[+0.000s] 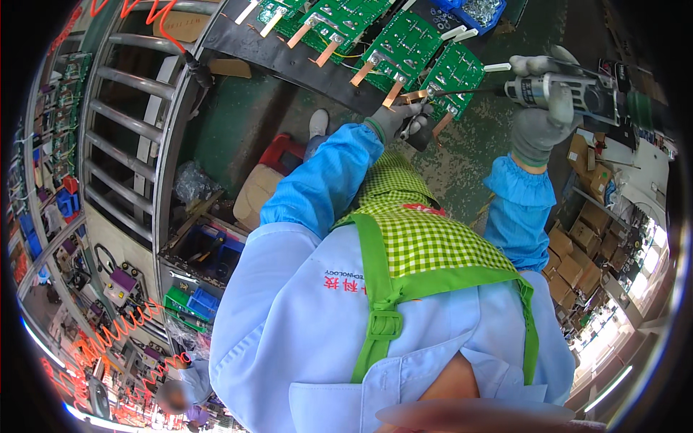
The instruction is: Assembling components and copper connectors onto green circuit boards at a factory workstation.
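My gloved left hand point(399, 119) is closed at the near edge of the rightmost green circuit board point(455, 76), its fingertips pinching a copper strip point(413, 96). Part of that grip is hidden behind the fingers. My gloved right hand point(543, 130) is wrapped round a grey-and-black power screwdriver point(570, 95), held sideways. Its long thin bit point(473, 91) points left over the board, with the tip close to the copper strip. Another copper strip point(442, 125) juts from the same board beside my left hand. A neighbouring green circuit board point(401, 47) carries similar strips.
More green circuit boards point(343, 22) stand in a row along the dark bench edge point(281, 68). Blue bins point(480, 13) of small metal hardware sit beyond them. A metal roller rack point(133, 126) stands at left, with an orange coiled cord point(162, 25) above. Cardboard boxes point(588, 227) are at right.
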A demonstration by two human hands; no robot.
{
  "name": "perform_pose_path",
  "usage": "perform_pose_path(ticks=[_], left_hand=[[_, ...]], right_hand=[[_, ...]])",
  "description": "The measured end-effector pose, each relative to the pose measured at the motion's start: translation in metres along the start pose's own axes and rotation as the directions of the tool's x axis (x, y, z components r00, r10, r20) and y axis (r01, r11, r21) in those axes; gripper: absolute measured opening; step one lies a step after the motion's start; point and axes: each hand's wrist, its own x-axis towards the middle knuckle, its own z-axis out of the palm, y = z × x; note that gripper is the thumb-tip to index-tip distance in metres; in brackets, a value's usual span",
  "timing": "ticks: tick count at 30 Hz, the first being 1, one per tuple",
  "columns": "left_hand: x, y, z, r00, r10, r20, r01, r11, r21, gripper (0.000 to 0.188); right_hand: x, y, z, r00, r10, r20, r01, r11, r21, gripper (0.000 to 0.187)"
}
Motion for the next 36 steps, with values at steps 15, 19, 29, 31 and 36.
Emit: perform_pose_path(ticks=[15, 19, 29, 31, 36], left_hand=[[0.022, -0.024, -0.014, 0.982, 0.089, 0.168, -0.001, 0.886, -0.463, 0.037], [0.023, -0.028, -0.021, 0.981, 0.072, 0.182, 0.028, 0.869, -0.494, 0.039], [0.027, -0.021, -0.023, 0.982, 0.029, 0.185, 0.057, 0.894, -0.445, 0.039], [0.023, -0.015, -0.025, 0.973, 0.047, 0.225, 0.048, 0.915, -0.4, 0.041], [0.025, -0.017, -0.025, 0.952, 0.018, 0.305, 0.13, 0.879, -0.458, 0.045]], right_hand=[[0.0, 0.005, 0.008, 0.998, -0.048, -0.033, 0.045, 0.994, -0.097, 0.046], [0.001, 0.006, 0.01, 0.997, -0.044, 0.069, 0.046, 0.999, -0.02, 0.044], [0.0, 0.004, 0.01, 0.996, 0.031, 0.078, -0.042, 0.989, 0.145, 0.041], [-0.001, 0.0, 0.012, 0.996, 0.005, 0.092, -0.008, 0.999, 0.038, 0.042], [0.002, 0.0, 0.011, 0.988, 0.003, 0.153, -0.006, 1.0, 0.016, 0.042]])
